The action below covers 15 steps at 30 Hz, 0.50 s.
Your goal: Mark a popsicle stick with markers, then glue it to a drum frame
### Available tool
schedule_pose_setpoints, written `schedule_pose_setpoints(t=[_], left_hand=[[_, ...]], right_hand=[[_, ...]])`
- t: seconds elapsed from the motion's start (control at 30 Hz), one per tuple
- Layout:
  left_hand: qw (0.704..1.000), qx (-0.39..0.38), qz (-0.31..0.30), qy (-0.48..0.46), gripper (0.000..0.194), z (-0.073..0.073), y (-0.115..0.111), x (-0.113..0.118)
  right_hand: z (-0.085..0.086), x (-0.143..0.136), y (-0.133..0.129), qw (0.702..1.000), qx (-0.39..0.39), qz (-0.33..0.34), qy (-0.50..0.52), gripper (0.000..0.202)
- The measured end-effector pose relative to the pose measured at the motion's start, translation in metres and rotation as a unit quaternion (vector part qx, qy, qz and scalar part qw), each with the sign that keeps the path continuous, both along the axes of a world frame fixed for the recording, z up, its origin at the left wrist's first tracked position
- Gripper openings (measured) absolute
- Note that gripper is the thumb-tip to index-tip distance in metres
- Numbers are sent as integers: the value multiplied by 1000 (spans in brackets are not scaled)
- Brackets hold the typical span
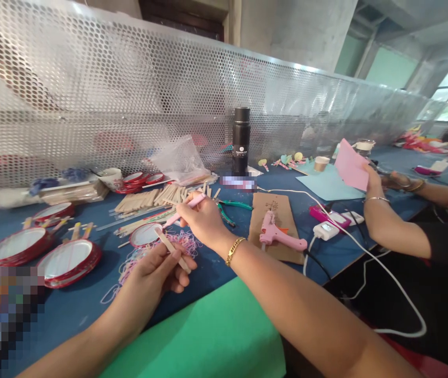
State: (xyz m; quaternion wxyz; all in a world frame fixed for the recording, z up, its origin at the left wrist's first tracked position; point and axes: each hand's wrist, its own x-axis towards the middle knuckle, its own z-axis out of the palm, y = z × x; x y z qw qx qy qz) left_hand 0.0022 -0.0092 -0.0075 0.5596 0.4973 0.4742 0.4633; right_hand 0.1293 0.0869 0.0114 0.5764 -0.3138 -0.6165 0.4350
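My left hand (159, 270) pinches a flat wooden craft stick (173, 251) between thumb and fingers, tilted with its upper end pointing away. My right hand (204, 220) is closed round a slim pink pen-like tool (174, 218), whose lower tip is close to the stick's upper end; whether they touch I cannot tell. Beneath and beside my left hand lies a tangle of pastel elastic loops (129, 268). Just behind the stick is a small round red-rimmed disc (144, 235). A heap of loose craft sticks (141, 200) lies beyond my hands.
Red-rimmed discs with sticks (68, 262) stand stacked at left. Green-handled pliers (226, 210) and a pink glue gun (279, 233) on cardboard (297, 252) lie at right. A black bottle (241, 142) stands behind. A co-worker's hand (373, 181) holds pink paper (350, 165). Green sheet (208, 336) lies in front.
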Motion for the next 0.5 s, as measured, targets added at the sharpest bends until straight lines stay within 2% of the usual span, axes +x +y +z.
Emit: schedule_pose_setpoints(t=[0.5], left_hand=[[1000, -11, 13, -21, 31, 5, -4, 5]], right_hand=[[2, 2, -6, 1000, 8, 2, -6, 18]])
